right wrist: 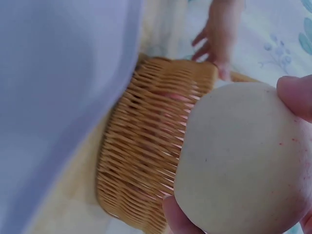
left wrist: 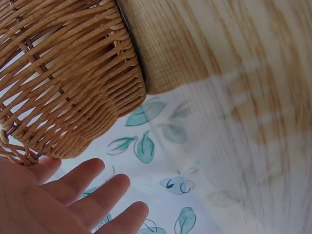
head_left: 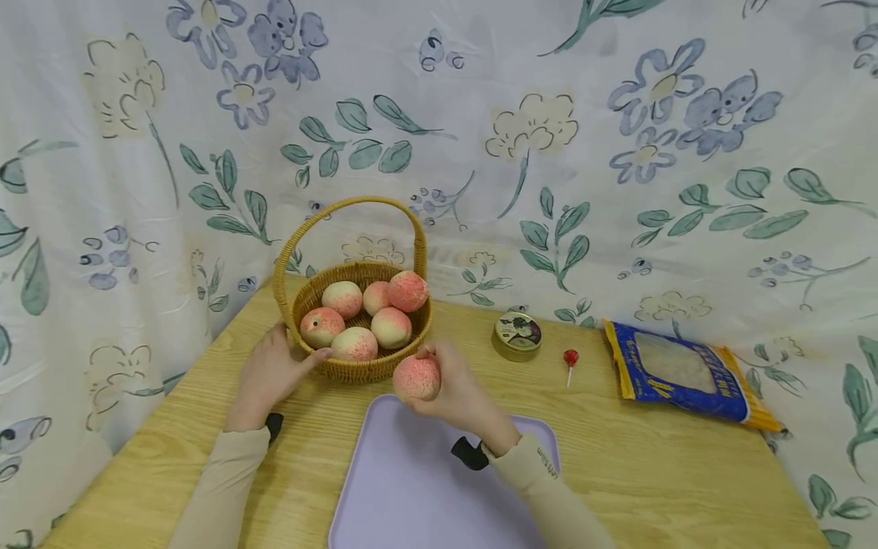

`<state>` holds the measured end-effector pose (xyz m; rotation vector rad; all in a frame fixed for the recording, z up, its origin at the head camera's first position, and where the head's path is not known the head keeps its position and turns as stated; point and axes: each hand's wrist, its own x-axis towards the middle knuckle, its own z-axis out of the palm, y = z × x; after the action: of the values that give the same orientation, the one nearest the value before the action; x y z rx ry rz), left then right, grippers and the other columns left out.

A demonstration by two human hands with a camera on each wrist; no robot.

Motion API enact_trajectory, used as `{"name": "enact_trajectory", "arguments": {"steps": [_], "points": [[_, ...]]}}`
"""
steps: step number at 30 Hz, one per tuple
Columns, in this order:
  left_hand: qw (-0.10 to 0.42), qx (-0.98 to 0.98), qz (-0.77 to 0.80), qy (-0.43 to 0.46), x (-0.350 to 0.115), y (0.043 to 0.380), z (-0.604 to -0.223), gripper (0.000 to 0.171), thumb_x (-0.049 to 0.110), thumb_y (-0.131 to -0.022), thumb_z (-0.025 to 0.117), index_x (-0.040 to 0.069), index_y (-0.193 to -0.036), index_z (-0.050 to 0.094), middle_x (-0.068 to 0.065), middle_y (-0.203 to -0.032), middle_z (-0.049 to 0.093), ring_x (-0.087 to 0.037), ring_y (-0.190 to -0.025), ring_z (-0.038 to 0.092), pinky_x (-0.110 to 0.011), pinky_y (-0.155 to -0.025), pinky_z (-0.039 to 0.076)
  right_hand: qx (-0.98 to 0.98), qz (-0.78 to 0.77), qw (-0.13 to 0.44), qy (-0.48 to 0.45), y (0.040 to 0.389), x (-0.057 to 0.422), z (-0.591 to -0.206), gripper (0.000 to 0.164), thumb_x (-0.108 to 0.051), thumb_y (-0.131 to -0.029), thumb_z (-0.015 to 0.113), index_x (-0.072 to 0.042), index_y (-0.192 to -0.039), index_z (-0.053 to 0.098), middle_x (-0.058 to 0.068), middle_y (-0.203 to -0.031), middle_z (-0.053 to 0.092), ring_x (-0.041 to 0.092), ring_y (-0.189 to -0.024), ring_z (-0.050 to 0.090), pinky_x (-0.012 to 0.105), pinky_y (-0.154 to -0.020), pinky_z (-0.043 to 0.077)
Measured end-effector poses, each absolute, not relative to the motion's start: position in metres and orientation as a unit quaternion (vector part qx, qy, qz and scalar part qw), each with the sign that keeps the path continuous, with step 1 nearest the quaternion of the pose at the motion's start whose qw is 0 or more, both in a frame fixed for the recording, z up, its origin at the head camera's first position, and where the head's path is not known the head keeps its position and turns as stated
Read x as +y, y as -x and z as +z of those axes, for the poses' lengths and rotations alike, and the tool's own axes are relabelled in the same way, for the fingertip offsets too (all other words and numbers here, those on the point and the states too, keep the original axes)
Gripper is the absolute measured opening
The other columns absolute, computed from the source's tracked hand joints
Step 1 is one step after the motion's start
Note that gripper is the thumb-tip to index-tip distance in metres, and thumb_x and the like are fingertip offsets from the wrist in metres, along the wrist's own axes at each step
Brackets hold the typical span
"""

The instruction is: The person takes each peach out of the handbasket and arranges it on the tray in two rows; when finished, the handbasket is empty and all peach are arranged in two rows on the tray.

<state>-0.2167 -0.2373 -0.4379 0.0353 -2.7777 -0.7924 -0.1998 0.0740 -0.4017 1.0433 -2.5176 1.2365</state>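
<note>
Near the basket's front right, my right hand (head_left: pixel 456 389) holds a peach (head_left: pixel 417 378) above the far edge of a lilac tray (head_left: pixel 418 488). The right wrist view shows this peach's pale side (right wrist: pixel 239 161), with fingertips around it. My left hand (head_left: pixel 269 371) rests against the left side of a wicker basket (head_left: pixel 360 372), its thumb at the front rim. In the left wrist view, the other fingers (left wrist: pixel 100 200) are spread and fairly straight beside the weave. Inside the basket lie several pink-and-cream peaches (head_left: pixel 354 345); the upper right one (head_left: pixel 408 291) sits highest.
A round tin (head_left: pixel 517 333) stands right of the basket, with a red lollipop (head_left: pixel 571 358) beside it. Farther right lies a blue-and-yellow packet (head_left: pixel 686 374). A floral curtain (head_left: pixel 466 168) hangs behind the wooden table (head_left: pixel 658 473). The basket's tall handle (head_left: pixel 357 201) arches over it.
</note>
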Motion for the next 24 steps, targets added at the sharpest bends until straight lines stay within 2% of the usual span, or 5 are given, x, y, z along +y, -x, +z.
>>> {"name": "enact_trajectory", "arguments": {"steps": [6, 16, 24], "points": [[0.120, -0.956, -0.268, -0.015, -0.238, 0.215, -0.438, 0.103, 0.067, -0.086, 0.057, -0.013, -0.143, 0.027, -0.042, -0.132, 0.045, -0.057, -0.121, 0.044, -0.064, -0.099, 0.037, -0.848, 0.399, 0.057, -0.344, 0.194, 0.064, -0.423, 0.062, -0.011, -0.066, 0.087, -0.004, -0.111, 0.045, 0.010, -0.110, 0.050, 0.018, -0.103, 0.052, 0.030, -0.088, 0.050], [0.117, -0.956, -0.270, -0.014, -0.239, 0.214, -0.438, 0.104, 0.067, -0.086, 0.057, -0.012, -0.145, 0.026, -0.041, -0.135, 0.043, -0.057, -0.124, 0.043, -0.064, -0.101, 0.036, -0.854, 0.396, -0.026, -0.337, 0.192, 0.041, -0.450, 0.057, -0.014, -0.072, 0.085, -0.008, -0.110, 0.043, 0.007, -0.116, 0.046, 0.016, -0.108, 0.049, 0.028, -0.095, 0.046], [0.110, -0.957, -0.269, -0.018, -0.239, 0.214, -0.434, 0.105, 0.068, -0.085, 0.056, -0.011, -0.146, 0.025, -0.040, -0.137, 0.042, -0.056, -0.125, 0.042, -0.063, -0.102, 0.036, -0.874, 0.372, -0.013, -0.312, 0.193, 0.042, -0.446, 0.062, -0.030, -0.071, 0.088, -0.012, -0.115, 0.049, 0.003, -0.116, 0.056, 0.016, -0.107, 0.056, 0.029, -0.094, 0.048]]}}
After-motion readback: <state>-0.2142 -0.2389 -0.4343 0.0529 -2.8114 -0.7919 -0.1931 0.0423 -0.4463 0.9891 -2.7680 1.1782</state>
